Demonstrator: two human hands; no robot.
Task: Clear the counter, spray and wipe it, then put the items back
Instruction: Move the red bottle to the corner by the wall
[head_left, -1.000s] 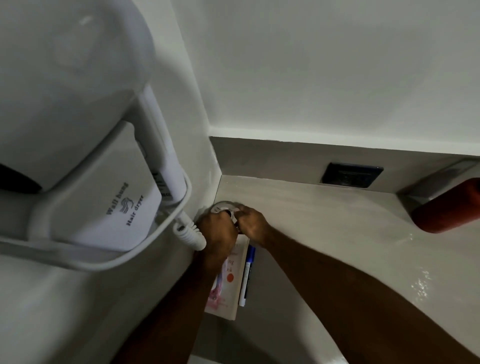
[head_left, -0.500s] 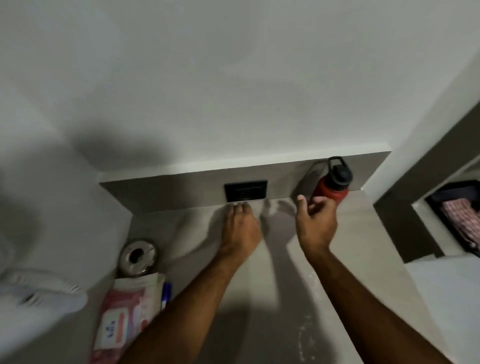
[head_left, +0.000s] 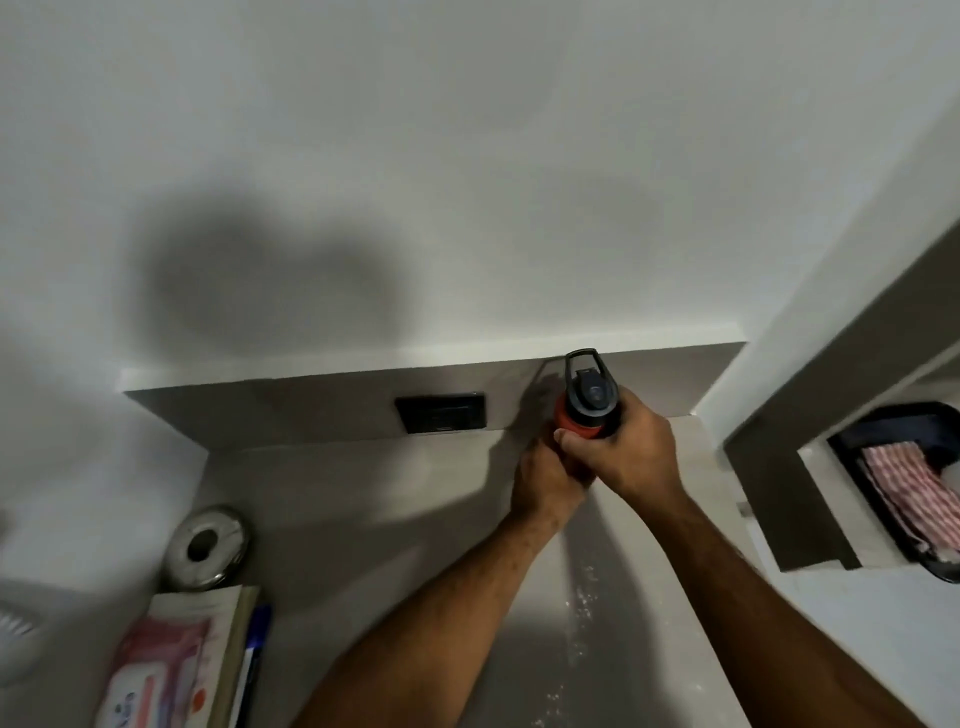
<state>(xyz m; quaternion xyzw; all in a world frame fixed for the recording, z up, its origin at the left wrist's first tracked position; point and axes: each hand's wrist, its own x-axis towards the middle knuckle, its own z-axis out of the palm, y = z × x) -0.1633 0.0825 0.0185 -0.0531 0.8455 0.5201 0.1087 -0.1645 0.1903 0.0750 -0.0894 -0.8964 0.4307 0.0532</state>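
A red water bottle with a black flip lid stands upright at the back right of the grey counter. My right hand is wrapped around its upper body just under the lid. My left hand grips it lower down from the left, hiding most of the red body. At the counter's left end sit a round metal tin, a book with a pink wipes pack on it, and a blue pen beside the book.
A black socket plate is set in the grey backsplash just left of the bottle. White walls close the counter at the back and left. To the right, a recess holds a dark tray with a red-and-white striped cloth.
One second ago both hands were on the metal tin at the left corner. They let it go, crossed to the right, and now both grip the red bottle. My view swung right.
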